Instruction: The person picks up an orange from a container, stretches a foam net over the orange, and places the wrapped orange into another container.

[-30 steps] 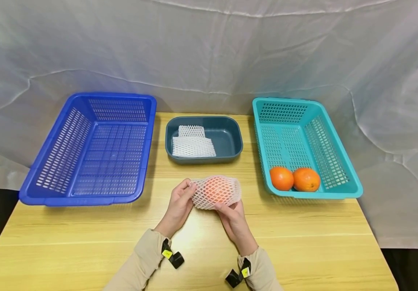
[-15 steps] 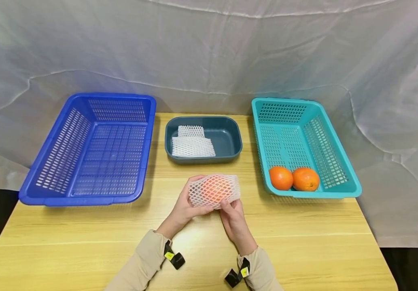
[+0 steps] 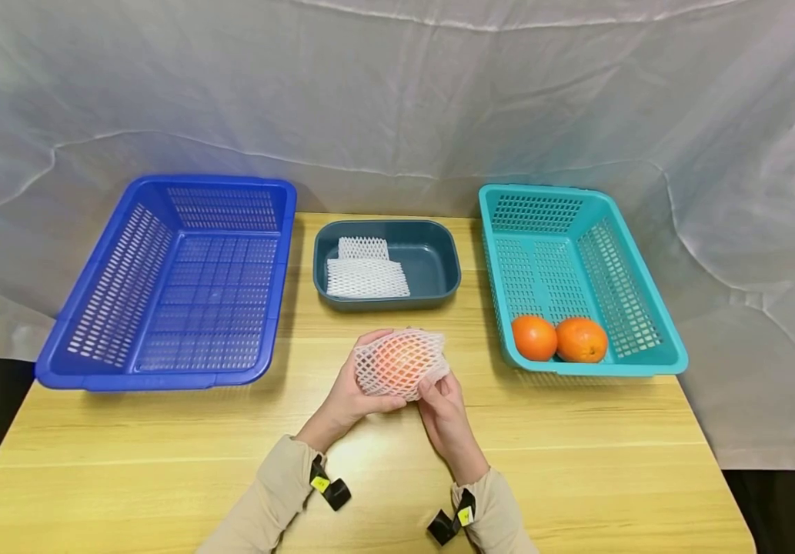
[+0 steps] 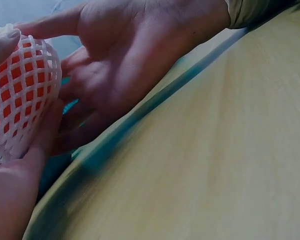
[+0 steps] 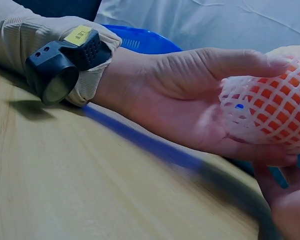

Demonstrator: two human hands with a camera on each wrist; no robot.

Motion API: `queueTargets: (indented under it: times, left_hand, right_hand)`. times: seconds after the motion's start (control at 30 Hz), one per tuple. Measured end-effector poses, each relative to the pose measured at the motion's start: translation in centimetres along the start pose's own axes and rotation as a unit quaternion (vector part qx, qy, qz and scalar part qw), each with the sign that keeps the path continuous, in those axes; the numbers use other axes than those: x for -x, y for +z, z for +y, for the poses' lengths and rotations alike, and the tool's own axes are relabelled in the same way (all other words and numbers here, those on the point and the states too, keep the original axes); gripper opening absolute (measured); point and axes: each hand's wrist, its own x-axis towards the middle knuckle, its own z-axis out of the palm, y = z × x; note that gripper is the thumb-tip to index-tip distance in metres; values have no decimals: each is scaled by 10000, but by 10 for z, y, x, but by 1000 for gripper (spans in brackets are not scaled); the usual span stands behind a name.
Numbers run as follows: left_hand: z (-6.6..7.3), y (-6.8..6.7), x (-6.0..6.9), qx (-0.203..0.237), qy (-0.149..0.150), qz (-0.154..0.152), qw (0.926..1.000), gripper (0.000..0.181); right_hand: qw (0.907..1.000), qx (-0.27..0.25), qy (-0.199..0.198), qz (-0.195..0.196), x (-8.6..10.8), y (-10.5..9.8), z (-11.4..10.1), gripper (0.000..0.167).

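Note:
An orange (image 3: 400,363) inside a white foam net sleeve (image 3: 368,372) is held between both hands, above the table's middle. My left hand (image 3: 350,396) grips it from the left, thumb along the near side and fingers behind; in the right wrist view the left hand (image 5: 190,100) cradles the sleeve's end. My right hand (image 3: 444,412) pinches the sleeve's right end, thumb on the mesh. Its fingers behind are mostly hidden in the head view. The left wrist view shows the right hand (image 4: 120,65) touching the netted orange (image 4: 20,95).
A dark tray (image 3: 432,269) beyond the hands holds folded foam nets (image 3: 368,278). At the left stands a blue basket (image 3: 162,381). The teal basket (image 3: 646,308) on the right holds two oranges (image 3: 581,340). A grey curtain (image 3: 397,100) hangs behind the table (image 3: 577,462).
The left hand has shifted from pinching the sleeve's left end to cupping the orange. The netted orange has moved slightly left, and the sleeve's right end is now drawn in by the right hand.

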Motion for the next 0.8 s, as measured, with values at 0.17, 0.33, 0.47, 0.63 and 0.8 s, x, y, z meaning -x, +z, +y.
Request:
queueTargets:
  times: [0.17, 0.33, 0.47, 0.63, 0.8]
  left_hand:
    - [0, 1, 0, -50, 61, 107, 9999, 96]
    - [1, 3, 0, -234, 152, 354, 9990, 95]
    - [1, 4, 0, -565, 283, 481, 9968, 95]
    - [0, 4, 2, -1133, 350, 555, 9914, 92]
    - [-2, 3, 4, -1057, 548, 523, 9915, 89]
  right_hand:
    - [9987, 72, -438, -238, -3, 0, 0, 82]
    - [9934, 303, -1099, -91, -4, 1, 2, 77]
    - [9913, 451, -1232, 115, -5, 2, 3, 64]
    - [9941, 557, -924, 130, -4, 1, 2, 52]
    - [9946, 547, -885, 67, -4, 1, 2, 51]
